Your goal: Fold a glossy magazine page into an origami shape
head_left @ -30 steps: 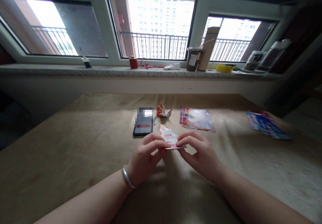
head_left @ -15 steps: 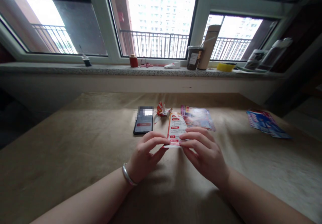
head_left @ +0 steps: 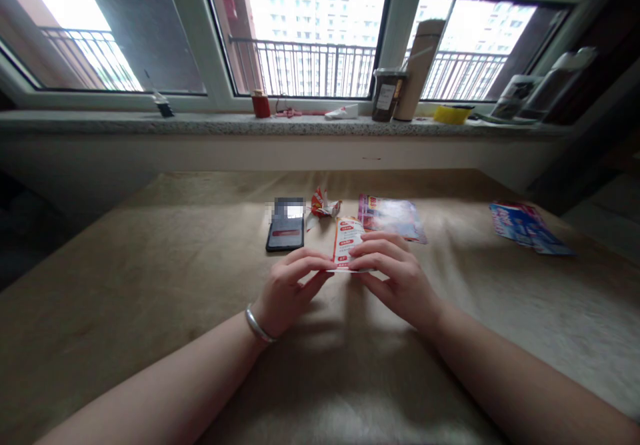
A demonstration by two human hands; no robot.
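- Both hands pinch one paper slip (head_left: 345,237) by its near edge, the left hand (head_left: 281,293) from 8 o'clock and the right hand (head_left: 407,277) from 4 o'clock, fingers above and thumbs beneath, with 12 toward the window (head_left: 320,11).
- It sits at the middle of the table (head_left: 165,311), its long side running away toward 12 o'clock.
- As a whole it should feel almost weightless, thin and springy, quick to curl or crease and easy to tear if tugged.
- Its printed face looks smooth enough to slide, so light pinches at the two near corners seem the best hold.
- The leaflets (head_left: 395,215) at 2 o'clock lie partly behind the slip and right hand.
- A blurred patch masks part of the phone (head_left: 285,235) at 10 o'clock.
- Right fingers cover much of the slip's right side, and its underside is hidden.
- Both thumb tips are out of sight.
- Smallest of all, the print cannot be read.
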